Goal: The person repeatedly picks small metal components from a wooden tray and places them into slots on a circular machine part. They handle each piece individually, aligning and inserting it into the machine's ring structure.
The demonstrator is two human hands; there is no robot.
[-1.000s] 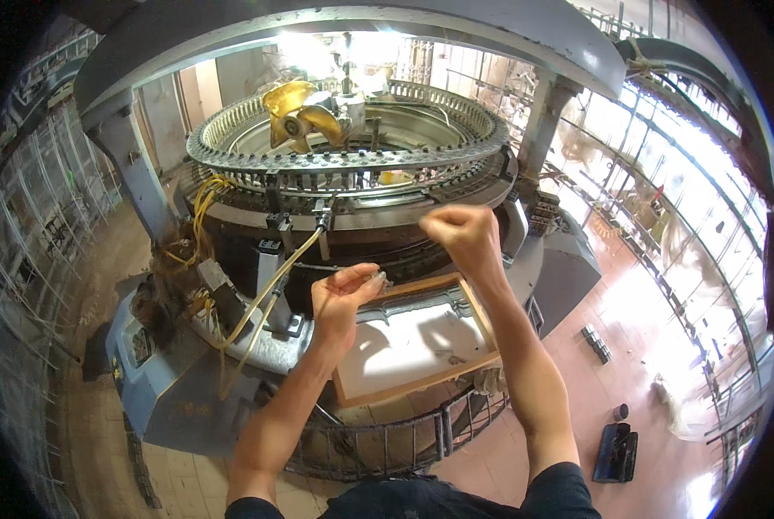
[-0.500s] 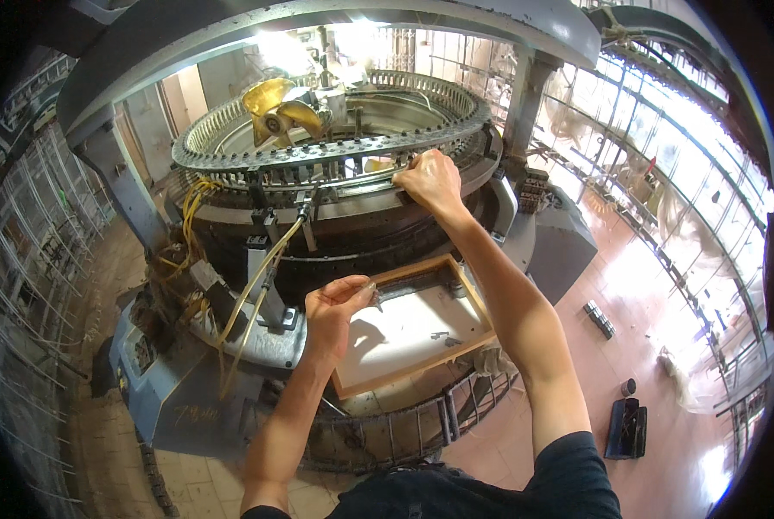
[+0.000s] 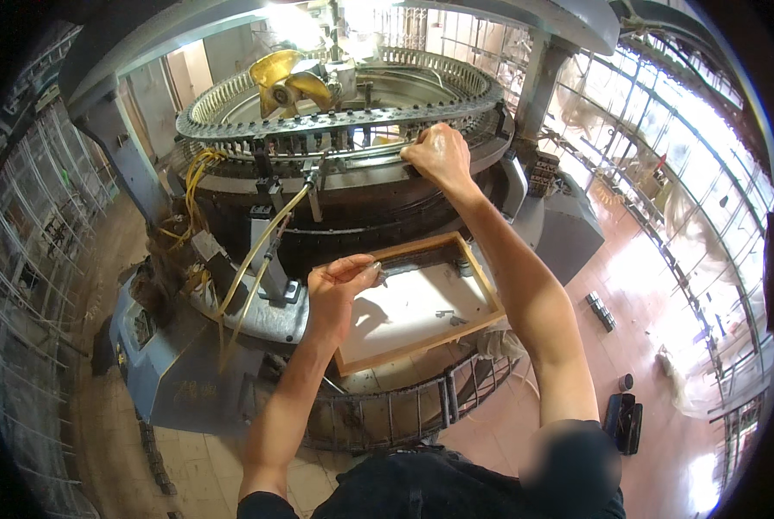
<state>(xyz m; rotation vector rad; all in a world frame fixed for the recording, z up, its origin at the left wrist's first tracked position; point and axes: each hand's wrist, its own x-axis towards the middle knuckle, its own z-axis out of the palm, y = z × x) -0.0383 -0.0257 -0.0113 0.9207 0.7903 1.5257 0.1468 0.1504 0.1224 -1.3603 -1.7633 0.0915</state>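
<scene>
My right hand is closed at the front right of a large circular knitting machine's ring, its fingertips against the rim. Whatever those fingers hold is hidden. Lower and to the left, my left hand pinches a small metal piece between thumb and fingers, too small to tell its exact kind. That hand hovers over the left side of a shallow wooden-framed tray with a white bottom. A few small dark pieces lie on the white surface.
A gold-bladed fan stands inside the ring. Yellow hoses run down the machine's front left. Below the tray curves a black metal railing. On the floor at right are an open dark case and a small block-like part.
The whole view has shifted slightly. My right hand stays at the ring, its fingers now more curled. My left hand keeps its pinch over the tray.
</scene>
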